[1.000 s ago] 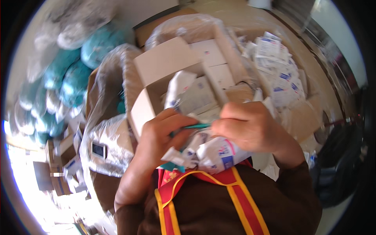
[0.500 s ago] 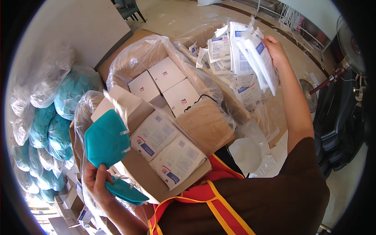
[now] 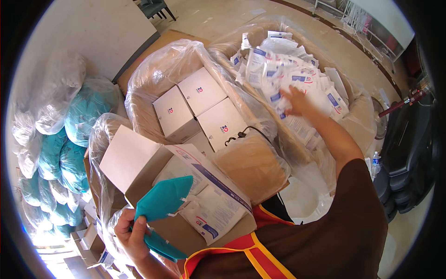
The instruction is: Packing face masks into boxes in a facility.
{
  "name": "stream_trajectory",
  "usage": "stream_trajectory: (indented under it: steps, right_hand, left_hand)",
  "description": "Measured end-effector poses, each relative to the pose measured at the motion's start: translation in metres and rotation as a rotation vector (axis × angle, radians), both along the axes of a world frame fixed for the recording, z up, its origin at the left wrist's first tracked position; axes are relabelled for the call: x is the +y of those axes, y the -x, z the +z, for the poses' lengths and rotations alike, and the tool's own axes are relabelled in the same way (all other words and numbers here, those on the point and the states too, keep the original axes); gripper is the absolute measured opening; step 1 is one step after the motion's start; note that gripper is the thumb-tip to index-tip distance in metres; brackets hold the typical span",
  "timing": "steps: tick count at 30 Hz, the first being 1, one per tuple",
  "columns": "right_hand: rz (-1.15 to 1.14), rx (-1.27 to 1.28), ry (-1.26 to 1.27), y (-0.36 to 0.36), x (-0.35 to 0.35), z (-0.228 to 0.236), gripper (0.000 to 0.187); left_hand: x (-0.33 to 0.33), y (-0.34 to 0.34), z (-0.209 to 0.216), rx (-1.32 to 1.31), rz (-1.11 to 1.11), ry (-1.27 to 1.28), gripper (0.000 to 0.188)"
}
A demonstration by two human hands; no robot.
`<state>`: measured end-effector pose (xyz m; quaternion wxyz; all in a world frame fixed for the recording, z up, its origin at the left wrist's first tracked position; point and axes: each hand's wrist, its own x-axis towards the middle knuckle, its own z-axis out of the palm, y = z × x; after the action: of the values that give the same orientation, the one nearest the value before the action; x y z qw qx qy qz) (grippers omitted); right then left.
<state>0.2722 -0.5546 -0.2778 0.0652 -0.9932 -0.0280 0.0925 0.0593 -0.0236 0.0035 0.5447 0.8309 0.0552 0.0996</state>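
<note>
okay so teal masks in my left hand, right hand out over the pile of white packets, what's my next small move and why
Probably close the right hand on one white packet and bring it toward you. That hand is spread over the packet pile with nothing gripped, while the left hand already holds the teal masks by the open box.

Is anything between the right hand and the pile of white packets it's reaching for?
Nothing visible. The right hand is stretched out over the pile of white packets in the plastic-lined carton, fingers spread at the packets, with open space around it. The left hand holds teal masks.

Right hand (image 3: 297, 100) motion-blurred
</note>
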Motion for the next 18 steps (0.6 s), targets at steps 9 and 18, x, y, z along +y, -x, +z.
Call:
stream_trajectory:
  steps: [9,18]
  right_hand:
    - [0.356,0.119,0.326,-0.022,0.013,-0.206,0.068]
    - [0.239,0.228,0.295,-0.033,0.027,-0.188,0.049]
  left_hand:
    - [-0.01,-0.006,0.006,0.038,0.08,-0.002,0.016]
    - [-0.004,-0.005,0.01,0.032,0.092,0.071,0.013]
